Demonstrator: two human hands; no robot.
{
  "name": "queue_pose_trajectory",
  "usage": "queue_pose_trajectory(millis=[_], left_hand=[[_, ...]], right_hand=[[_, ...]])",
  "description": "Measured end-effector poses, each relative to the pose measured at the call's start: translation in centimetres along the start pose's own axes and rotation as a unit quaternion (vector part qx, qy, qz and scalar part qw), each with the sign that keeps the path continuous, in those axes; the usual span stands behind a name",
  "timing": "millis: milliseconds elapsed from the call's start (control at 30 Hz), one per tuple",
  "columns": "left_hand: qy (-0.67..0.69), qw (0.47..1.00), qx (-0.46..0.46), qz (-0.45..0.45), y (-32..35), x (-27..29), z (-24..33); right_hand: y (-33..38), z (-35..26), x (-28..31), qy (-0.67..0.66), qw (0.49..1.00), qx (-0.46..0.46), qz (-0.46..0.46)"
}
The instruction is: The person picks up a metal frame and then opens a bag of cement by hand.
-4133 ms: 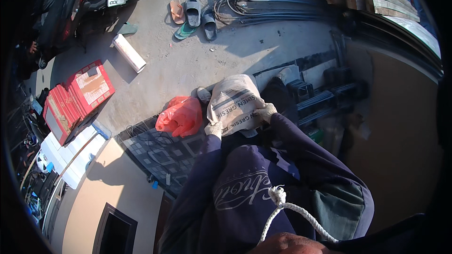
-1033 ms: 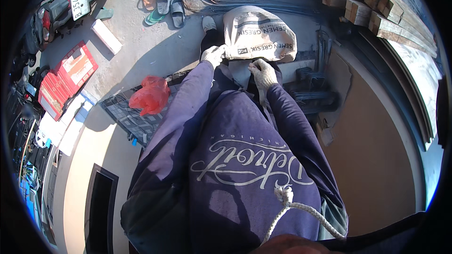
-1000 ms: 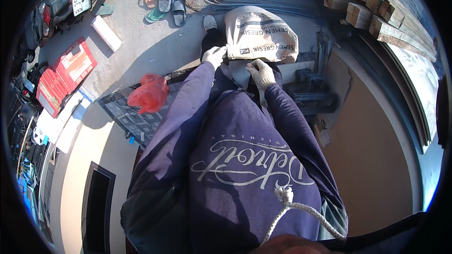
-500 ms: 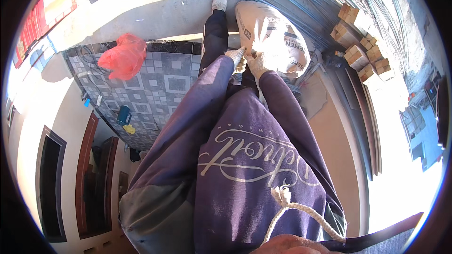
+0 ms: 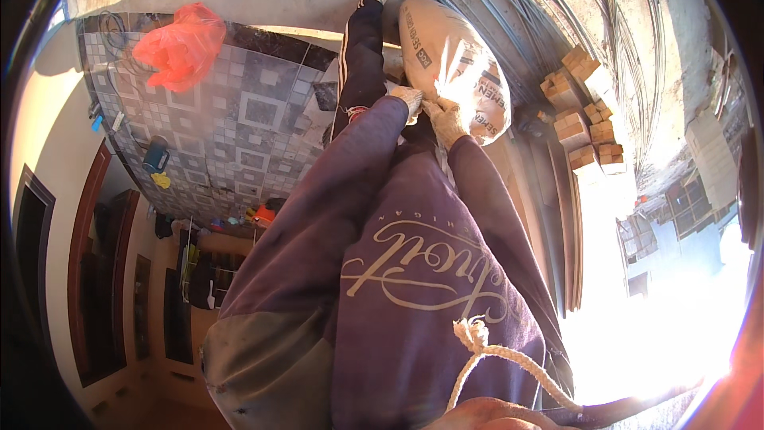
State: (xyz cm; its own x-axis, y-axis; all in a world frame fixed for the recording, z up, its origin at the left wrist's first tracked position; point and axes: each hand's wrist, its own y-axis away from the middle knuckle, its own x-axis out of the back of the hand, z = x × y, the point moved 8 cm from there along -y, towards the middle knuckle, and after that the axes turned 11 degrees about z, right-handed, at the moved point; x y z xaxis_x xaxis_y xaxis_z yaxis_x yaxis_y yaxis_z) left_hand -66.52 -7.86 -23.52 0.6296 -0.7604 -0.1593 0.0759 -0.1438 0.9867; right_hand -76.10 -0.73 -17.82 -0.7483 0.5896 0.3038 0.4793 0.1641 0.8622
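Observation:
A full, pale cement sack (image 5: 446, 44) with dark print leans against my lower legs, just right of my dark-trousered leg. Both hands wear off-white work gloves and meet at the near, gathered end of the sack. My left hand (image 5: 409, 101) has its fingers curled in at the sack's edge. Right beside it, my right hand (image 5: 448, 120) is closed on the bunched end. The fingertips of the two hands almost touch, and what lies between them is too small to make out.
Several steel rods (image 5: 549, 12) run along the ground beyond the sack. Stacked wood blocks (image 5: 574, 129) and long boards (image 5: 567, 215) lie to the right. At left, a red plastic bag (image 5: 181, 46) and a blue-green tumbler (image 5: 156, 154) rest on grey patterned tiles (image 5: 239, 123).
My view has swung, so the tiles and the red bag appear further up and left. Both hands stay at the sack's gathered end, with the right one's fingers slightly shifted.

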Motion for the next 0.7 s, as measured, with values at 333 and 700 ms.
queue_pose_trajectory(millis=[333, 700], left_hand=[[0.238, 0.96, 0.128, -0.077, 0.7, -1.3, -1.7], [0.475, 0.824, 0.074, -0.301, -0.3, 0.0, -3.3]], right_hand=[[1.9, -5.2, 1.5, 0.095, 0.994, 0.004, -0.043], [3.2, -6.4, 2.7, 0.226, 0.971, -0.047, -0.068]])
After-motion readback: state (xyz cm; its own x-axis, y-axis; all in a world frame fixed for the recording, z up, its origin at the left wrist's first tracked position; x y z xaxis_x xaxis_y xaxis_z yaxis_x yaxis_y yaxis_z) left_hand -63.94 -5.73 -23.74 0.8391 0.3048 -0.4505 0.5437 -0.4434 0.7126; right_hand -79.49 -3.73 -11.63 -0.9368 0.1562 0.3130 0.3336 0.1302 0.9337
